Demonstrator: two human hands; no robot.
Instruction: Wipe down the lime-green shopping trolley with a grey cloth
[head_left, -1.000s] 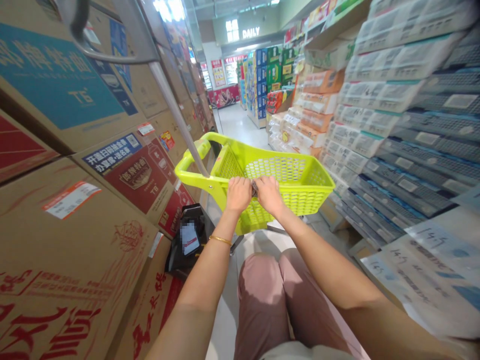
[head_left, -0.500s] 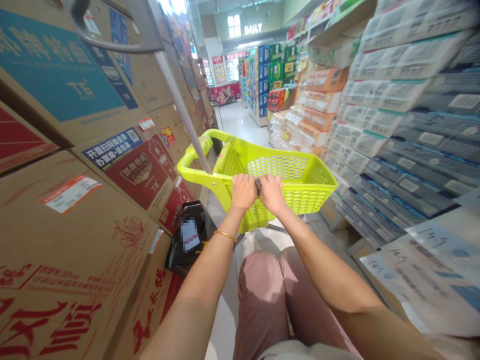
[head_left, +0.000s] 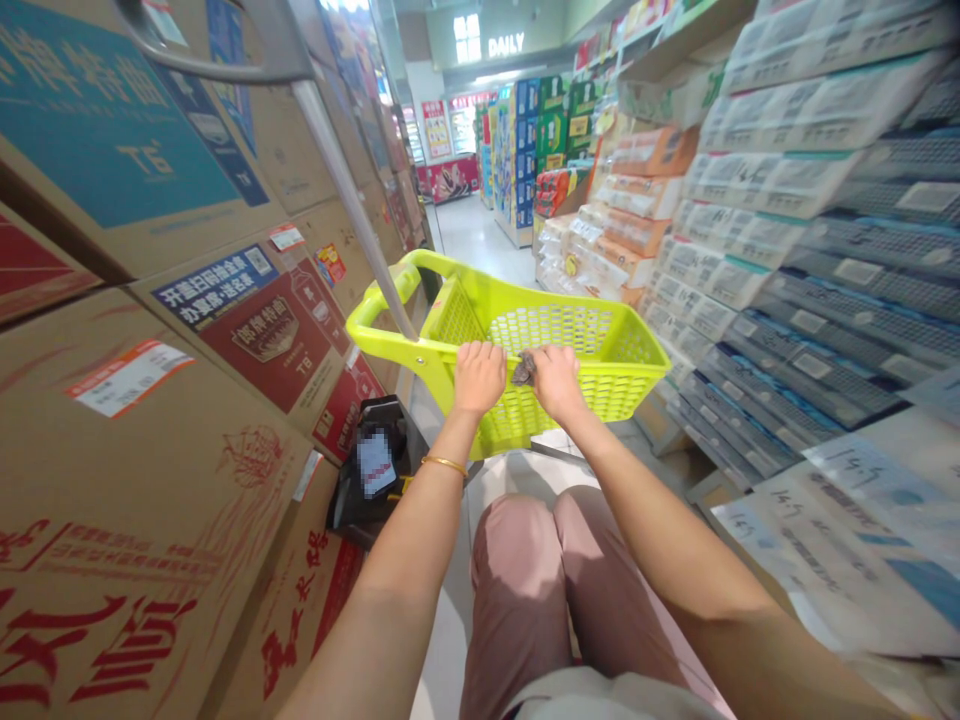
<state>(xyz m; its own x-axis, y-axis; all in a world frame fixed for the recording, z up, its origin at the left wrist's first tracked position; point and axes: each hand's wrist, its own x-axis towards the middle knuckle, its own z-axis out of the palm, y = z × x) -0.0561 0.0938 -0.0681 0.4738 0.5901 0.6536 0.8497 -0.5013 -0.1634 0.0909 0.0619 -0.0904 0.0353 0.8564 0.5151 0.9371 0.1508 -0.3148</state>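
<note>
1. Curling over the near rim of a lime-green basket (head_left: 611,372), the fingers of the left hand (head_left: 480,378) are bunched together, and the rim is gripped under them.
2. A dark, crumpled cloth (head_left: 523,369) is pinched by the curled fingers of the right hand (head_left: 553,382) against the same rim, just right of the left hand; a small gap is left between the hands.
3. The basket is seen at the centre, in front of the knees (head_left: 517,550), its looped end turned left and its perforated walls exposed. Nothing can be told of its underside, which is partly hidden by the arms.
4. A grey pole (head_left: 352,190) is slanted down from the upper left to the looped end.
5. A black bag (head_left: 345,508), topped by a blurred phone (head_left: 376,465), is placed at near left, beside printed cartons (head_left: 150,440) stacked along the left side.
6. Wrapped packs (head_left: 810,110) are piled high at right, with handwritten sheets (head_left: 840,530) displayed at near right.
7. Coloured cases (head_left: 526,150) are stacked at the far end, below a lit "DAILY" sign (head_left: 506,45).
</note>
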